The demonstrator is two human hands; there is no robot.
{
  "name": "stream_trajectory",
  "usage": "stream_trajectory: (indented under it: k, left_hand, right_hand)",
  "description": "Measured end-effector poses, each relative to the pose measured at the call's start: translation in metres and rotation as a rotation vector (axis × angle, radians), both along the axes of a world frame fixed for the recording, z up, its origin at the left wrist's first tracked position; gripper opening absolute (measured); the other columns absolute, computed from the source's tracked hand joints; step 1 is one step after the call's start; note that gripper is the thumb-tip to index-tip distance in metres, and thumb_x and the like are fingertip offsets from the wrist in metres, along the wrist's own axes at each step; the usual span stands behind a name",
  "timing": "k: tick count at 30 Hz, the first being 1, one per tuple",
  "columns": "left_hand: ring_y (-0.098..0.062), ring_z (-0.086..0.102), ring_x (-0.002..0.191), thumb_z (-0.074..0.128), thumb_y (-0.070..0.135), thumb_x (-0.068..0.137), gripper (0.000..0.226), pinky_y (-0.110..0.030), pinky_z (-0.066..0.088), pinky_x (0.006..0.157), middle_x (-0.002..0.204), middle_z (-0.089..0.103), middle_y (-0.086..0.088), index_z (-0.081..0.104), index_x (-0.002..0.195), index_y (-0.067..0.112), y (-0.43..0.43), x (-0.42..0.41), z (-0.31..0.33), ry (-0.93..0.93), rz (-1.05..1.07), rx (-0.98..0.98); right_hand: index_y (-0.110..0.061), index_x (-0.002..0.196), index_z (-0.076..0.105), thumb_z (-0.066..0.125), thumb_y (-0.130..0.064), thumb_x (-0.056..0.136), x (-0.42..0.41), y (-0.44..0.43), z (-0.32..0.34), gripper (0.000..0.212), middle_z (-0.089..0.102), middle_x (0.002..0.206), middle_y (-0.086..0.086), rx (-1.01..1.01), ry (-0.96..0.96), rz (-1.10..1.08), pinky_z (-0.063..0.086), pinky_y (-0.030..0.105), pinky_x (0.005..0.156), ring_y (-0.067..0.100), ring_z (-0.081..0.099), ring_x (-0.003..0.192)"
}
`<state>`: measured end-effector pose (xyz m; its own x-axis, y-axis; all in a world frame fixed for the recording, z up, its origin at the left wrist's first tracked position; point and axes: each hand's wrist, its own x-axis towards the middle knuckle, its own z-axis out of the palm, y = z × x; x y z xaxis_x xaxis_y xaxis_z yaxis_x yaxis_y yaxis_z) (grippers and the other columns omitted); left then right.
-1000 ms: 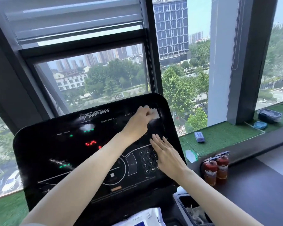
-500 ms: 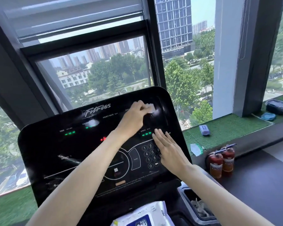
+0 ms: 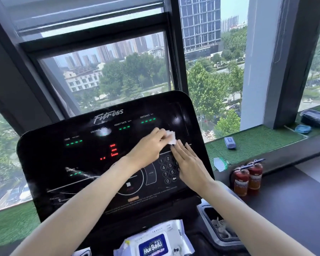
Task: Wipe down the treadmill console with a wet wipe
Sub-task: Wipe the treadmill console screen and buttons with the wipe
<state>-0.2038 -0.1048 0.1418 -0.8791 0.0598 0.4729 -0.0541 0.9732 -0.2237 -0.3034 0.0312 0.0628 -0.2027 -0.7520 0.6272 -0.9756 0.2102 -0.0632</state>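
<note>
Wipe (image 3: 171, 138) lower now, near console (image 3: 44, 163) edge.

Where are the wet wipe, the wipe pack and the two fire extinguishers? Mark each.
wet wipe (image 3: 171, 138), head view, white folded part.
wipe pack (image 3: 153, 244), head view, blue lid label.
fire extinguishers (image 3: 248, 177), head view, red bodies.

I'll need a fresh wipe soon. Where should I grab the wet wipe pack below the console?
Probably by its bare crinkled right edge, coming from the right with the right hand: the wet wipe pack lies flat, blue lid flap up, and its left end runs out of view.
</note>
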Motion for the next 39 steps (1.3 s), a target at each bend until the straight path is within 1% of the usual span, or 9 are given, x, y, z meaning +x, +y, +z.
stream_trajectory:
  k: [2,6,11,16,20,26,31,36,39]
  left_hand:
    - [-0.022,0.047,0.091,0.053,-0.015,0.078,0.041,-0.035,0.053,0.065,0.096,0.050,-0.009,0.061,0.114,0.003,-0.014,0.006,0.009,0.031,0.035,0.009]
    - [-0.019,0.041,0.089,0.052,-0.013,0.083,0.038,-0.029,0.044,0.077,0.095,0.051,-0.009,0.064,0.114,0.004,-0.017,0.007,0.005,0.391,0.253,0.239]
    - [-0.026,0.048,0.083,0.060,-0.020,0.065,0.056,-0.034,0.053,0.056,0.096,0.055,-0.012,0.056,0.118,-0.001,-0.009,0.029,-0.016,-0.026,-0.014,-0.155]
    - [-0.023,0.042,0.090,0.054,-0.019,0.077,0.048,-0.030,0.045,0.070,0.099,0.048,-0.009,0.061,0.118,0.005,-0.013,0.033,-0.012,0.425,0.310,0.229]
    - [-0.023,0.047,0.086,0.057,-0.020,0.063,0.060,-0.030,0.053,0.062,0.105,0.053,-0.009,0.056,0.120,-0.002,0.007,0.043,-0.040,0.012,0.045,-0.141]
    - [-0.024,0.044,0.085,0.051,-0.022,0.072,0.056,-0.026,0.045,0.056,0.096,0.051,-0.012,0.056,0.123,0.002,-0.003,0.051,-0.037,0.493,0.477,0.233]
    - [-0.022,0.045,0.085,0.040,-0.014,0.075,0.052,-0.030,0.053,0.053,0.100,0.049,-0.010,0.055,0.123,-0.001,-0.003,0.063,-0.060,0.161,0.169,-0.103]
    - [-0.023,0.048,0.085,0.052,-0.016,0.080,0.052,-0.028,0.051,0.070,0.095,0.050,-0.011,0.056,0.126,0.008,-0.005,0.071,-0.057,0.599,0.498,0.385]
    - [-0.021,0.048,0.084,0.043,-0.012,0.074,0.055,-0.028,0.052,0.057,0.103,0.047,-0.007,0.055,0.125,0.005,0.020,0.059,-0.070,0.325,0.352,0.144]
  right_hand:
    - [0.004,0.133,0.045,0.067,0.010,0.057,-0.001,0.000,0.000,0.080,0.043,0.141,0.020,-0.002,-0.008,0.008,0.032,0.045,0.108,0.029,0.038,0.133]
    - [0.005,0.134,0.044,0.066,0.012,0.057,0.002,0.000,-0.001,0.080,0.041,0.142,0.020,-0.012,-0.032,0.011,0.029,0.045,0.109,0.030,0.037,0.133]
    - [0.005,0.134,0.044,0.065,0.012,0.059,0.001,0.001,0.000,0.078,0.041,0.141,0.021,0.000,-0.029,0.019,0.027,0.045,0.110,0.031,0.038,0.133]
    - [0.005,0.136,0.040,0.061,0.014,0.062,0.003,-0.001,-0.003,0.078,0.037,0.145,0.020,-0.015,-0.064,0.021,0.024,0.042,0.112,0.030,0.033,0.136]
    - [0.005,0.135,0.042,0.062,0.014,0.059,0.003,-0.001,-0.002,0.079,0.039,0.143,0.021,0.005,-0.043,0.012,0.025,0.043,0.112,0.030,0.034,0.135]
    - [0.005,0.136,0.041,0.060,0.015,0.062,0.005,-0.002,-0.003,0.078,0.038,0.144,0.019,-0.014,-0.074,0.003,0.023,0.040,0.113,0.029,0.033,0.136]
    - [0.006,0.134,0.044,0.059,0.017,0.061,0.005,-0.002,-0.004,0.075,0.041,0.142,0.020,-0.031,-0.067,0.010,0.026,0.042,0.111,0.031,0.036,0.134]
    - [0.007,0.135,0.041,0.059,0.019,0.060,0.004,-0.004,-0.007,0.078,0.039,0.144,0.020,-0.048,-0.064,0.000,0.019,0.038,0.114,0.028,0.032,0.136]
    - [0.009,0.134,0.042,0.060,0.021,0.059,0.004,-0.005,-0.009,0.078,0.040,0.142,0.023,-0.044,-0.058,-0.003,0.015,0.036,0.113,0.029,0.034,0.134]
